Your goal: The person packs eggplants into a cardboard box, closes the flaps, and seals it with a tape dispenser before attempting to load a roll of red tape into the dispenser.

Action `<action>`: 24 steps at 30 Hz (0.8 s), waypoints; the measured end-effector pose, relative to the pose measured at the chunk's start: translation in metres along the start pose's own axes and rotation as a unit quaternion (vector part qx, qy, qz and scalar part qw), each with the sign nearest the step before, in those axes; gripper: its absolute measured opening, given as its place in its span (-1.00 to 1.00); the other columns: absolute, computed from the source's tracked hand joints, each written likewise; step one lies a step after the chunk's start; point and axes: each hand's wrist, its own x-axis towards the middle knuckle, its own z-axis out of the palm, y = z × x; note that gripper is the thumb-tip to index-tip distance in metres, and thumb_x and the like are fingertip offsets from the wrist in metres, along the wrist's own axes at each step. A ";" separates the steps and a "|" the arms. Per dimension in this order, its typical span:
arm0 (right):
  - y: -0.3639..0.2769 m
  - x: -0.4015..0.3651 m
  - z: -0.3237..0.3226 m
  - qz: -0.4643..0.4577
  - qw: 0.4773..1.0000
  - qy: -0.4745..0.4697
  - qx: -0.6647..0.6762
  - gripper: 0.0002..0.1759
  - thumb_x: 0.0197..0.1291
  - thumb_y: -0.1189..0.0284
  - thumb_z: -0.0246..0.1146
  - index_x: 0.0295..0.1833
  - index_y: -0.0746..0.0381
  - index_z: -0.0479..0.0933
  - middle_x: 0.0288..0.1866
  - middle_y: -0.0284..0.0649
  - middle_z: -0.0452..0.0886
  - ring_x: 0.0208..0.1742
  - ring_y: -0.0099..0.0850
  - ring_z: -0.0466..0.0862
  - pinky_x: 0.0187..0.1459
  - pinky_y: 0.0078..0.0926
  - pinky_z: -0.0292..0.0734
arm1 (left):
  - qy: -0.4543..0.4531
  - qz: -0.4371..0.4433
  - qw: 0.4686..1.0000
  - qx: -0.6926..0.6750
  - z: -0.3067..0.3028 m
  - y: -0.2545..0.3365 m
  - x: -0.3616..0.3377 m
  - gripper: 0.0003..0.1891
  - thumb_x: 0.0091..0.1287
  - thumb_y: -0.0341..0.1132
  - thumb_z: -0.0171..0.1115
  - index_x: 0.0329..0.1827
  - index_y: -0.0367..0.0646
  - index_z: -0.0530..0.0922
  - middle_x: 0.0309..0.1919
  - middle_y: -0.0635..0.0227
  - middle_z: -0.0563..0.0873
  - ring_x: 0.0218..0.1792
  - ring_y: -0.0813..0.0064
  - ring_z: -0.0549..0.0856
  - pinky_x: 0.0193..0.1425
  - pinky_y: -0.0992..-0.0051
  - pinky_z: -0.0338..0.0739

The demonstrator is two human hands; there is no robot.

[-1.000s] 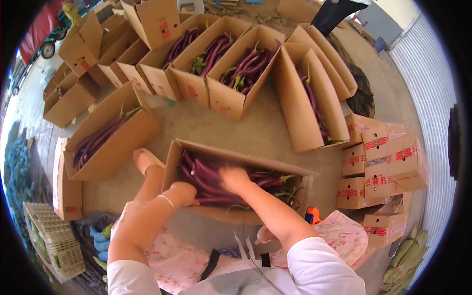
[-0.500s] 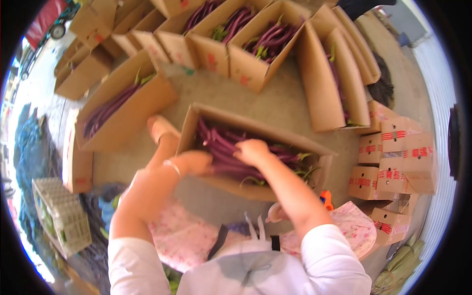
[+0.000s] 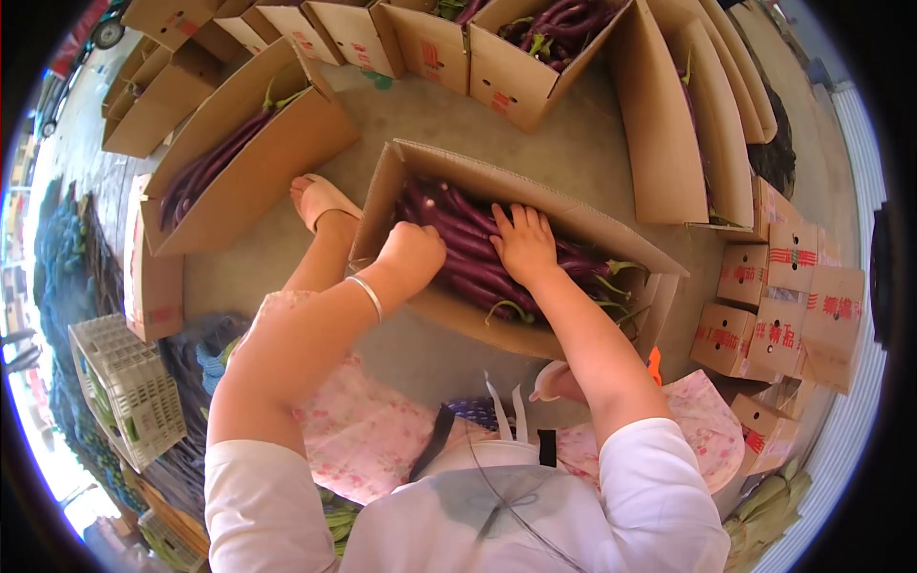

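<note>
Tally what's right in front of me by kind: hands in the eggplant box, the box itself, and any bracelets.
Hands in the box: 2, left hand and right hand, over the eggplants
Box: 1
Bracelet: 1
Total: 4

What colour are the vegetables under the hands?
The eggplants are dark purple, green-stemmed; head view.

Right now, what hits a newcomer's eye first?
A cardboard box of long purple eggplants sits mid-frame on the concrete floor, with the right hand spread flat on them and the left hand at its left end. More open eggplant boxes ring it above and left; red-printed cartons stack at right.
</note>
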 end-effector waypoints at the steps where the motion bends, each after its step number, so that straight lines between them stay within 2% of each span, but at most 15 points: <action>1: -0.001 0.002 0.001 0.014 0.999 -0.029 0.008 -0.37 0.21 0.17 0.23 0.38 0.12 0.36 0.09 -0.16 0.49 0.16 -0.21 0.44 0.22 -0.21 0.33 | 0.080 -0.002 0.997 0.004 -0.007 0.000 -0.005 -0.77 0.14 -0.30 0.24 -0.13 -0.06 0.65 -0.15 0.31 0.65 -0.08 0.32 0.68 -0.05 0.36 0.52; 2: 0.000 0.001 0.000 0.017 0.999 -0.034 0.010 -0.37 0.21 0.17 0.23 0.38 0.12 0.36 0.09 -0.16 0.49 0.16 -0.21 0.44 0.22 -0.21 0.33 | 0.159 -0.003 0.987 0.005 -0.008 0.003 -0.008 -0.78 0.11 -0.34 0.24 -0.17 -0.06 0.65 -0.19 0.34 0.65 -0.13 0.35 0.69 -0.10 0.41 0.50; 3: 0.001 0.001 -0.003 0.016 0.998 -0.042 0.041 -0.36 0.21 0.17 0.23 0.38 0.14 0.36 0.12 -0.14 0.48 0.19 -0.18 0.43 0.25 -0.21 0.32 | 0.156 0.002 0.988 0.002 -0.005 0.006 -0.009 -0.78 0.11 -0.34 0.24 -0.17 -0.06 0.65 -0.19 0.34 0.65 -0.13 0.35 0.69 -0.10 0.41 0.50; 6: 0.006 -0.006 -0.011 -0.010 0.993 -0.011 0.116 -0.32 0.19 0.19 0.24 0.38 0.23 0.32 0.27 -0.04 0.42 0.30 -0.06 0.38 0.33 -0.14 0.27 | 0.308 0.053 0.944 0.104 -0.004 -0.006 -0.004 -0.89 0.12 -0.30 0.21 -0.30 0.00 0.62 -0.32 0.39 0.59 -0.13 0.38 0.61 -0.04 0.39 0.42; 7: 0.005 -0.011 -0.020 -0.023 0.990 0.005 0.141 -0.31 0.18 0.20 0.25 0.39 0.25 0.31 0.31 -0.01 0.40 0.34 -0.03 0.35 0.35 -0.10 0.26 | 0.252 0.063 0.964 0.059 -0.016 -0.001 -0.007 -0.92 0.14 -0.26 0.18 -0.37 0.03 0.61 -0.34 0.40 0.57 -0.12 0.40 0.57 -0.02 0.37 0.40; 8: 0.006 -0.022 -0.028 -0.072 0.986 0.028 0.150 -0.27 0.14 0.19 0.28 0.38 0.29 0.31 0.36 0.05 0.35 0.39 0.01 0.31 0.39 -0.07 0.20 | 0.317 0.077 0.943 0.070 -0.007 0.004 -0.003 -0.91 0.16 -0.24 0.14 -0.43 0.06 0.60 -0.36 0.41 0.56 -0.20 0.42 0.55 -0.05 0.36 0.41; 9: 0.010 -0.027 -0.034 -0.125 0.973 -0.005 0.194 -0.21 0.09 0.11 0.32 0.38 0.28 0.31 0.41 0.07 0.30 0.44 0.02 0.26 0.44 -0.04 0.13 | 0.322 0.112 0.938 0.054 -0.006 0.009 0.002 -0.89 0.17 -0.23 0.11 -0.47 0.06 0.56 -0.40 0.43 0.52 -0.26 0.43 0.52 -0.07 0.34 0.41; 10: 0.008 -0.037 -0.045 -0.152 0.972 -0.048 0.171 -0.14 0.05 0.02 0.34 0.39 0.27 0.32 0.46 0.04 0.25 0.50 0.00 0.18 0.49 -0.04 0.03 | 0.315 0.154 0.936 -0.015 -0.004 0.012 0.008 -0.82 0.14 -0.15 0.21 -0.28 0.02 0.60 -0.25 0.37 0.57 -0.10 0.36 0.55 0.04 0.28 0.41; 11: 0.004 -0.045 -0.055 -0.145 0.973 -0.102 0.149 -0.09 0.03 -0.06 0.34 0.40 0.24 0.31 0.50 0.01 0.19 0.57 -0.04 0.06 0.53 -0.01 -0.10 | 0.304 0.179 0.934 -0.064 -0.019 0.010 0.000 -0.47 0.05 -0.01 0.36 0.07 -0.05 0.57 0.10 0.24 0.54 0.23 0.21 0.45 0.33 0.18 0.31; 12: 0.004 -0.053 -0.054 -0.120 0.978 -0.114 0.129 -0.06 0.02 -0.10 0.33 0.43 0.20 0.29 0.53 -0.03 0.15 0.60 -0.09 -0.01 0.54 0.03 -0.19 | 0.227 0.163 0.958 -0.061 -0.017 0.012 0.005 -0.07 -0.05 0.14 0.46 0.41 -0.05 0.35 0.42 0.13 0.30 0.48 0.05 0.16 0.53 0.05 0.03; 15: 0.018 -0.054 -0.041 -0.082 0.985 -0.128 0.080 -0.03 0.05 -0.17 0.27 0.46 0.18 0.25 0.54 -0.07 0.15 0.61 -0.12 -0.03 0.53 0.10 -0.25 | 0.168 0.134 0.976 -0.019 -0.013 0.004 0.028 0.04 -0.05 0.20 0.44 0.51 0.02 0.21 0.50 0.11 0.16 0.52 -0.06 0.05 0.56 -0.07 -0.13; 17: 0.012 -0.058 -0.034 -0.072 0.987 -0.140 0.037 0.00 0.07 -0.22 0.22 0.49 0.17 0.20 0.55 -0.10 0.14 0.61 -0.14 -0.03 0.52 0.17 -0.30 | 0.073 0.100 0.992 -0.011 -0.001 -0.002 0.044 0.13 -0.09 0.26 0.45 0.55 0.06 0.12 0.54 0.11 0.08 0.52 -0.12 0.01 0.53 -0.18 -0.19; 20: 0.016 -0.080 -0.017 -0.126 0.983 -0.127 0.035 -0.03 0.06 -0.25 0.19 0.46 0.16 0.25 0.49 -0.09 0.24 0.57 -0.14 0.08 0.50 0.21 -0.29 | 0.074 0.109 0.989 -0.064 0.016 0.007 0.033 0.16 -0.12 0.30 0.44 0.56 0.07 0.10 0.56 0.10 0.03 0.52 -0.11 0.02 0.49 -0.27 -0.23; 21: 0.018 -0.076 -0.021 -0.117 0.984 -0.134 0.025 -0.04 0.06 -0.24 0.19 0.45 0.15 0.26 0.47 -0.10 0.26 0.54 -0.15 0.12 0.50 0.21 -0.28 | 0.041 0.096 0.990 -0.092 0.023 0.008 0.038 0.17 -0.10 0.31 0.43 0.57 0.07 0.07 0.57 0.09 -0.02 0.53 -0.07 0.04 0.46 -0.34 -0.23; 24: 0.014 -0.072 -0.019 -0.106 0.986 -0.124 0.024 -0.07 0.06 -0.22 0.21 0.43 0.14 0.28 0.41 -0.11 0.33 0.50 -0.15 0.21 0.50 0.21 -0.25 | 0.029 0.105 0.987 -0.114 0.023 0.004 0.045 0.18 -0.14 0.27 0.48 0.57 0.10 0.09 0.57 0.12 -0.04 0.53 -0.05 0.05 0.46 -0.33 -0.25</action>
